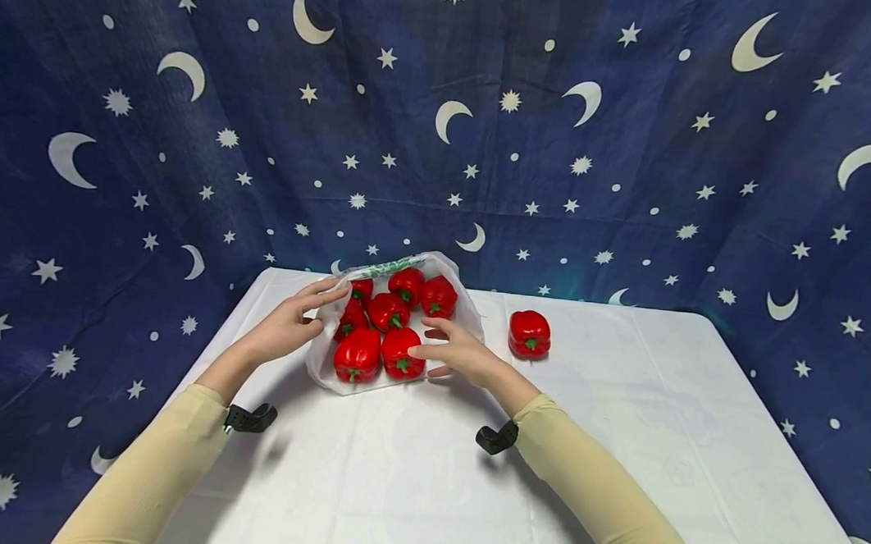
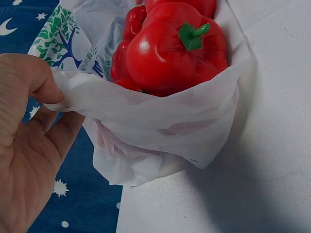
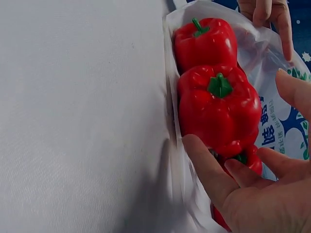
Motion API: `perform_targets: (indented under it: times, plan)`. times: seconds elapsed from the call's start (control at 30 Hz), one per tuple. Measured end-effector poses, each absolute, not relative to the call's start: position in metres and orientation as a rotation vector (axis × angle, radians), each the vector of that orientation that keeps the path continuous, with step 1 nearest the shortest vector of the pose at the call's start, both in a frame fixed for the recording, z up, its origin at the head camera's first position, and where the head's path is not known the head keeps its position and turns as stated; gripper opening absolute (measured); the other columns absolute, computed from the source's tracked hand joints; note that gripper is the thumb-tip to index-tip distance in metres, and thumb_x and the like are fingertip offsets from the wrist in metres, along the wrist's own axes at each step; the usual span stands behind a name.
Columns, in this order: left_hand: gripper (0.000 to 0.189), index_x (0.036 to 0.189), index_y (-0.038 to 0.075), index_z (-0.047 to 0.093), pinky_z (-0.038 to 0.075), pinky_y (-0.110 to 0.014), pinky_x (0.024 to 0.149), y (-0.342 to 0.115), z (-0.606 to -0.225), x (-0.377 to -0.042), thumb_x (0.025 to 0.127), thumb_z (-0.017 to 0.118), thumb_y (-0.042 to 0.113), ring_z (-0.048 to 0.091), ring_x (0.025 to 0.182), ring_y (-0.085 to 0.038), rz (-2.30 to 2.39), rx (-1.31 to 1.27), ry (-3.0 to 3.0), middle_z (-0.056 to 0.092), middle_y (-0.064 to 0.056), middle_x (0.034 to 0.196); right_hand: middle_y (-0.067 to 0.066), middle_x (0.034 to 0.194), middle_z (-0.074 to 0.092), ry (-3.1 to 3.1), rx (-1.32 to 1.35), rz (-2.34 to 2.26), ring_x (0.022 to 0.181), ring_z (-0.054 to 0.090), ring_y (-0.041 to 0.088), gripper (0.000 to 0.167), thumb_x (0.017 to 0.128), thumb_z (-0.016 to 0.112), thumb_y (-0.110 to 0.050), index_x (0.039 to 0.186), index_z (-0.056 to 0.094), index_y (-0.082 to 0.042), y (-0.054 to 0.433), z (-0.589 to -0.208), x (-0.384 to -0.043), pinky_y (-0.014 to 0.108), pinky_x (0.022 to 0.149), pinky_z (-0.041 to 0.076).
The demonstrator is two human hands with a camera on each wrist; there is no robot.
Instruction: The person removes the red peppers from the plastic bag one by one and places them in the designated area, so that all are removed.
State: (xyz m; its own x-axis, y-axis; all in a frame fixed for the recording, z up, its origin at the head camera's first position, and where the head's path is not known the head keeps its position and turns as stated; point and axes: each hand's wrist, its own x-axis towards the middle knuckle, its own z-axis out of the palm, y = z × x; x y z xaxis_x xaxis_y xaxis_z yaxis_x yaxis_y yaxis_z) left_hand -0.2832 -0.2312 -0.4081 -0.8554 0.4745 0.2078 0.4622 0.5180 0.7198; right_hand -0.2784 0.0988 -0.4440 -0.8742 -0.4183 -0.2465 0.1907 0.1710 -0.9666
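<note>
A white plastic bag (image 1: 466,311) with a green and blue print lies spread with its mouth toward me. Several shiny red bell peppers (image 1: 358,355) with green stems sit inside it. At the bag's left edge, my left hand (image 1: 290,323) pinches the rim between thumb and fingers, seen closely in the left wrist view (image 2: 29,126). My right hand (image 1: 464,356) is at the bag's right side, fingers spread. In the right wrist view one fingertip of it lies against or just by a bell pepper (image 3: 218,109); contact is hard to tell.
Another red bell pepper (image 1: 529,334) stands outside the bag, on the white-covered table (image 1: 618,446) to the right. Behind the table hangs a dark blue cloth (image 1: 529,178) with moons and stars. Each wrist wears a black strap (image 1: 250,418).
</note>
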Motion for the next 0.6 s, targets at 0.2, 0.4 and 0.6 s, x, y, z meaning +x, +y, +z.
perform_targets:
  times: [0.2, 0.4, 0.6]
  plan:
    - [0.067, 0.154, 0.013, 0.049, 0.039, -0.031, 0.065, -0.23, -0.406, -0.282, 0.092, 0.048, -0.011, 0.026, 0.15, -0.03, 1.285, 0.833, 2.721, 0.027, -0.007, 0.167, 0.019, 0.154, 0.039, 1.971, -0.183, -1.743, 0.126, 0.056, 0.034, 0.086, 0.086, 0.082, -0.021, 0.159, 0.037, -0.011, 0.091, -0.446, -0.281, 0.051, 0.086, 0.056]
    - [0.067, 0.155, 0.016, 0.048, 0.039, -0.031, 0.064, -0.23, -0.406, -0.282, 0.093, 0.048, -0.011, 0.028, 0.148, -0.028, 1.287, 0.823, 2.718, 0.026, -0.003, 0.167, 0.017, 0.153, 0.041, 1.964, -0.165, -1.734, 0.127, 0.053, 0.034, 0.086, 0.085, 0.082, -0.021, 0.158, 0.039, -0.013, 0.088, -0.45, -0.285, 0.048, 0.085, 0.058]
    - [0.067, 0.154, 0.015, 0.048, 0.039, -0.03, 0.063, -0.23, -0.405, -0.282, 0.093, 0.049, -0.011, 0.027, 0.148, -0.026, 1.294, 0.825, 2.718, 0.027, 0.0, 0.166, 0.017, 0.153, 0.041, 1.949, -0.157, -1.732, 0.126, 0.053, 0.034, 0.086, 0.084, 0.083, -0.02, 0.158, 0.039, -0.014, 0.086, -0.453, -0.289, 0.047, 0.085, 0.058]
